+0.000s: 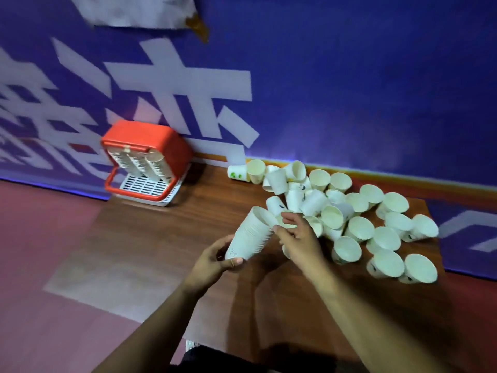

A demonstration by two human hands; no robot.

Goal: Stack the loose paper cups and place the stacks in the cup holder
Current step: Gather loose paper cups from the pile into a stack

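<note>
The step in hand is stacking: one more cup is about to be nested into a stack that is not yet ready for the holder.

Well off to the left of both grips, and beyond them by the blue wall, stands the red plastic cup holder [145, 133] on the brown wooden table [188, 224]. It already holds three rows of white stacked cups [139, 161] under its red top, above a white slotted tray [146, 185].

The left grip [212, 261] is curled round the base of a tall stack of white paper cups [250, 234], which tilts with its open mouth up and away, towards the right grip [298, 238]. The right grip is closed on a single white paper cup [285, 224], thumb and fingers at its rim, just beside the mouth of the stack.

The next move, as I judge it, calls for turning this cup base-first, lining it up with the stack's mouth and pushing it in.

To the right of the right grip, and beyond it, lies a heap of loose white paper cups [360, 227], many on their sides, so much stacking remains.
</note>
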